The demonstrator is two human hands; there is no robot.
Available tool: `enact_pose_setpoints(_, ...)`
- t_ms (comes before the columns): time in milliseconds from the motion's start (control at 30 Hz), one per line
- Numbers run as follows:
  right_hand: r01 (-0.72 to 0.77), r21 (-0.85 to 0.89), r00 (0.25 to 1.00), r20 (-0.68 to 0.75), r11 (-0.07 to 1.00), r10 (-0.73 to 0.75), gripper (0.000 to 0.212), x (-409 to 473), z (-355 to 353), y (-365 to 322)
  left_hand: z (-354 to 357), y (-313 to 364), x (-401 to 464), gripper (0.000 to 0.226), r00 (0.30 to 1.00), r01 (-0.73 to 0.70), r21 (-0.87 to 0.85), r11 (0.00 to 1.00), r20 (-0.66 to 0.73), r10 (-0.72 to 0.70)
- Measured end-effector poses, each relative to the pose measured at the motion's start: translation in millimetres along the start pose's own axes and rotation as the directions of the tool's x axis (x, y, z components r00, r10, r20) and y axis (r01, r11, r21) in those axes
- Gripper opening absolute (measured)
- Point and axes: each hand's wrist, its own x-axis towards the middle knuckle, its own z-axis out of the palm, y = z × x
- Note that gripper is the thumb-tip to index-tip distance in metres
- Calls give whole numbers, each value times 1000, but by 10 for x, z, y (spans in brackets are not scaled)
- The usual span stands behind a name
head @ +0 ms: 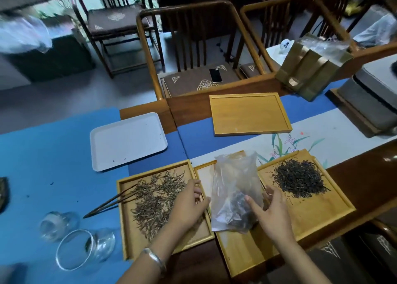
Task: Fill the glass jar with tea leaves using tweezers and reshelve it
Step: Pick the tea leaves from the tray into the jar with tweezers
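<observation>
Here, the glass jar (86,248) lies on its side on the blue table cover (43,165), at the near left, its round mouth turned toward the camera; it is clear, with no leaves visible in it. Its glass lid (58,224) rests just beside it. Dark wooden tweezers (111,202) lie across the left rim of a wooden tray (125,223) carrying pale, needle-like tea leaves (154,202). The left hand (189,204), a silver bangle (155,260) on its wrist, rests over this tray's right edge with fingers loosely curled, grasping nothing visible. The right hand (270,213) pinches the side of a clear plastic bag (234,193) holding a dark clump of leaves, above a middle tray (242,255). A third tray (318,219) to the right bears dark tea (300,178). Farther back lie a white tray (126,142), an empty wooden tray (249,114) and a floral runner (311,140). Wooden chairs (193,47) stand beyond the table; a phone (216,75) lies on one seat cushion.
</observation>
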Motion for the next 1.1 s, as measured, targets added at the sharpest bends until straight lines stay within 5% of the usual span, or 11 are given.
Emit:
enact_pose_setpoints(167, 210, -137, 973, -72, 968, -221, 55, -192, 138, -321, -506, -255, -323, 41, 998, -17, 93, 996, -55, 22)
enact_pose_setpoints(333, 453, -234, 889, 43, 860, -456, 43, -403, 467, -810, -959, -473, -618, 40, 992, -9, 145, 989, -123, 27)
enact_pose_setpoints(500, 562, -246, 827, 202, 790, -525, 35, -605, 866, -1193, -1285, -623, -861, 37, 990, -8, 255, 967, -136, 44)
enact_pose_setpoints(900, 482, -265, 855, 350, 835, -383, 26, -854, 1354, -1442, -2102, -636, -834, 29, 965, -111, 172, 979, -216, 148)
enact_pose_setpoints(1100, 262, -230, 953, 212, 937, -215, 8, -1102, 1158, -1181, -2216, -424, -182, 29, 979, -200, 331, 922, 25, 203)
